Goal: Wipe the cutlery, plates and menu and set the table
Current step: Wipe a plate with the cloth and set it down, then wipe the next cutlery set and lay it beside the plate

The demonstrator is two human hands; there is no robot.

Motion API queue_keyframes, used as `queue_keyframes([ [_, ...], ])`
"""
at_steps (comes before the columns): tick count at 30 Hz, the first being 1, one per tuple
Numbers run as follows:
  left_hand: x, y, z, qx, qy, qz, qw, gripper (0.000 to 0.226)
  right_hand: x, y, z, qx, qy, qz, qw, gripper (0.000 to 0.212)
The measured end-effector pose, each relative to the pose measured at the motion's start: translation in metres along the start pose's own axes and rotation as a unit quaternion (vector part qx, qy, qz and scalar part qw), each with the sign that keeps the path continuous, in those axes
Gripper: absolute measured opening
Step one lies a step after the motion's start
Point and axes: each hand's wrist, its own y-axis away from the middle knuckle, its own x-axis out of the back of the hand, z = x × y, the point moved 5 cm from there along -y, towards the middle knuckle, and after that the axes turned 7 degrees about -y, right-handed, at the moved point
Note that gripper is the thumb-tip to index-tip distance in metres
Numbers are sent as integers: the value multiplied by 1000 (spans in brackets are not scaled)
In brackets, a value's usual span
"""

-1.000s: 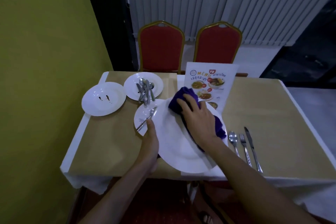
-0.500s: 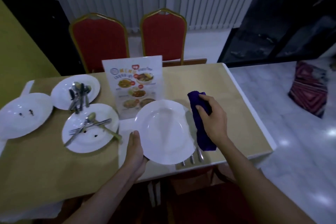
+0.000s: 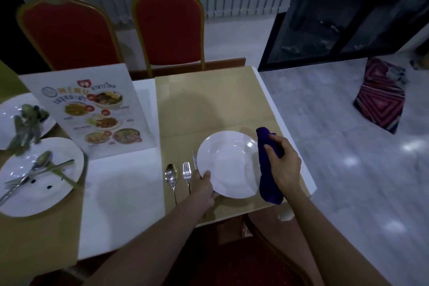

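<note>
Setting a place: the left hand [image 3: 203, 183] is gripping the near-left rim of the clean plate [image 3: 228, 163], thumb on top and the other fingers hidden beneath, while the plate is sitting on or just above the table [image 3: 209, 104]; whether it is fully resting cannot be told. The right hand [image 3: 284, 166] is closed around the purple cloth [image 3: 269, 179], which is hanging just right of the plate and touching its right rim. Just left of the plate a knife [image 3: 194, 160], a fork [image 3: 186, 173] and a spoon [image 3: 171, 175] are lying side by side, the knife partly hidden by the plate's rim and the left hand. Farther left of the plate the menu [image 3: 92, 109] is lying flat on the table. Well left of the plate, a dirty plate [image 3: 44, 190] is carrying cutlery and dark specks, and behind it a second plate [image 3: 7, 121] is holding more cutlery.

The step in hand is judged to be the placing of a wiped plate at the right-hand setting. The next move is probably calling for the left hand to be letting go once the plate is lying flat and clear of the knife, then reaching left of the plate for the soiled pieces, with the cloth kept ready in the right hand
</note>
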Motion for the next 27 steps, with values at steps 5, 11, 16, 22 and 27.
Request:
queue_keyframes([
  [5,-21,-9,-11,11,-54,4,998,36,8,-9,17,-13,13,-9,1000,29],
  [11,-25,-13,-10,40,-110,-3,993,46,-1,-8,17,-40,-21,-26,999,31],
  [16,-11,-9,-6,25,-146,-31,989,41,-22,-4,8,-59,4,-61,996,60],
  [22,76,10,61,-186,-238,103,948,24,-89,19,-22,-4,42,-136,990,43],
  [27,199,14,109,-264,-247,198,911,32,-175,55,-60,45,38,-217,974,45],
])
